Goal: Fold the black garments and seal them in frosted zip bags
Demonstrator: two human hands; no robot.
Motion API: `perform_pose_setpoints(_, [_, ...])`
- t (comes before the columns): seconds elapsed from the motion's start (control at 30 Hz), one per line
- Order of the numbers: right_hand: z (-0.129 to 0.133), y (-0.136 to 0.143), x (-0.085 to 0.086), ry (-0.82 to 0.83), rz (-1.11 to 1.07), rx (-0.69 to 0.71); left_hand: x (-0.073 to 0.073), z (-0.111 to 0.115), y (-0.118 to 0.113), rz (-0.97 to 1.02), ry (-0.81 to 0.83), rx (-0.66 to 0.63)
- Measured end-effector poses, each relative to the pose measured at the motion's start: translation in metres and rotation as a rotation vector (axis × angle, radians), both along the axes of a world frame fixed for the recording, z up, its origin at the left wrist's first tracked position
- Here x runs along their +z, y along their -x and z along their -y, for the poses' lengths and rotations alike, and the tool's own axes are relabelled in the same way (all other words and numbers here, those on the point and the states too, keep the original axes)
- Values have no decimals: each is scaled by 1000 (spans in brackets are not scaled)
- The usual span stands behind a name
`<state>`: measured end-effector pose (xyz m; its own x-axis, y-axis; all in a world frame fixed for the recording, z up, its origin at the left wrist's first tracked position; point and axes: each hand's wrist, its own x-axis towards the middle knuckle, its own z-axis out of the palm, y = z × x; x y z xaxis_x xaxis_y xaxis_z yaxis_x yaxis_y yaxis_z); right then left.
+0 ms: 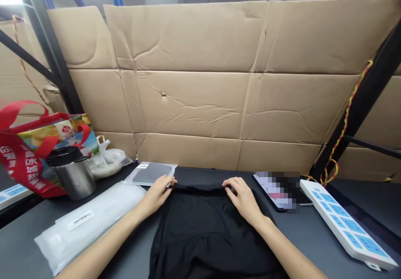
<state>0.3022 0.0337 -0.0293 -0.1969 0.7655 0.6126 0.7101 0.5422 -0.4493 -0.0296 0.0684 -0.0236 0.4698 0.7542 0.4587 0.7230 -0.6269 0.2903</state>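
Observation:
A black garment [206,229] lies spread on the dark table, its far edge a straight folded band. At the left end of that band my left hand [158,195] pinches the fabric between thumb and fingers. My right hand [242,197] grips the same band near its right end. The cloth between the two hands looks stretched fairly flat, with loose wrinkles closer to me. Its near end runs out of view at the bottom. Left of my left forearm are white plastic packages [94,220] with a barcode label.
A flat clear packet [153,173] lies behind my left hand. Far left stand a steel tumbler [75,176], a red gift bag [28,158] and a knotted plastic bag [108,162]. To the right are a phone [272,191] and a white power strip [347,224]. Cardboard [194,91] walls the back.

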Motion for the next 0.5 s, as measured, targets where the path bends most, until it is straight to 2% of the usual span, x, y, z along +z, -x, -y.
perform_pose_setpoints(0.17, [24,-13,-1,48,181,116,-11,25,16,-83,-1,-185])
perform_pose_setpoints(0.33, [32,-13,-3,84,163,108,1,34,5,-98,-13,-107])
perform_pose_setpoints(0.4, [30,-14,-3,88,131,78,7,34,-6,-107,2,-110])
perform_pose_setpoints(0.5, [20,-25,-4,90,49,-84,6,36,-19,-225,72,-207])
